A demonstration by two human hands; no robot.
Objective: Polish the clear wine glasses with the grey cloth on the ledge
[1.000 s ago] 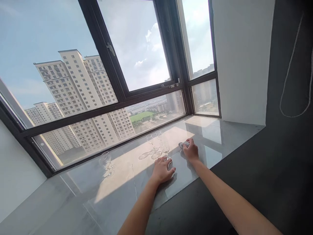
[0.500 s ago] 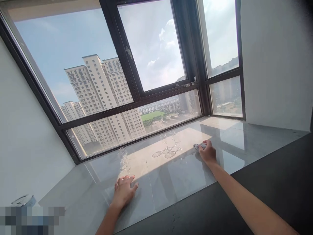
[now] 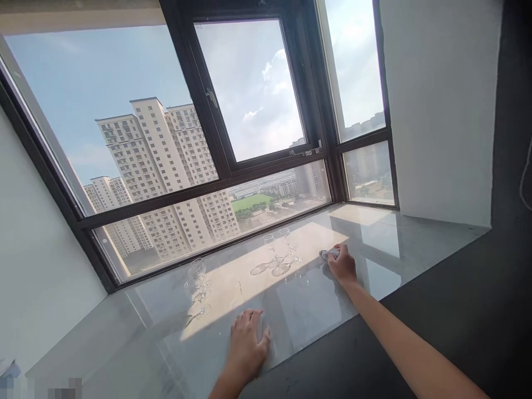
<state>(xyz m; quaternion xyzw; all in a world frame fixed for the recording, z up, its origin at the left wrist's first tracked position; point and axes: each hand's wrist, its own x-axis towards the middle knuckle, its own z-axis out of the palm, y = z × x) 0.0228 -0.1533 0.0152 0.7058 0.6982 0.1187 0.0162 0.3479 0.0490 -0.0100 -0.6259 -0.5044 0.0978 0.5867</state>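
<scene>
My right hand (image 3: 343,265) is closed around a small grey-white cloth (image 3: 330,254), pressed to the glossy tiled sill (image 3: 307,310). Over the front part of the sill is my left hand (image 3: 250,339), its fingers apart and slightly bent, with nothing seen in it; whether it touches the tile I cannot tell. Several clear stemmed glasses (image 3: 197,269) stand at the left of the sill, beyond that hand. Another group of clear stemmed glasses (image 3: 284,237) stands nearer the window, left of the cloth, their shadows falling on the sunlit tile.
A dark-framed window (image 3: 233,172) with a handle rises behind the sill. White walls (image 3: 440,122) close in both sides. The sill ends at a front edge above a dark grey face (image 3: 357,360). A partly blurred-out object (image 3: 10,371) shows at the lower left.
My left hand has moved right along the sill, away from the left glasses. My right hand stays on the cloth at about the same spot. The view has shifted slightly.
</scene>
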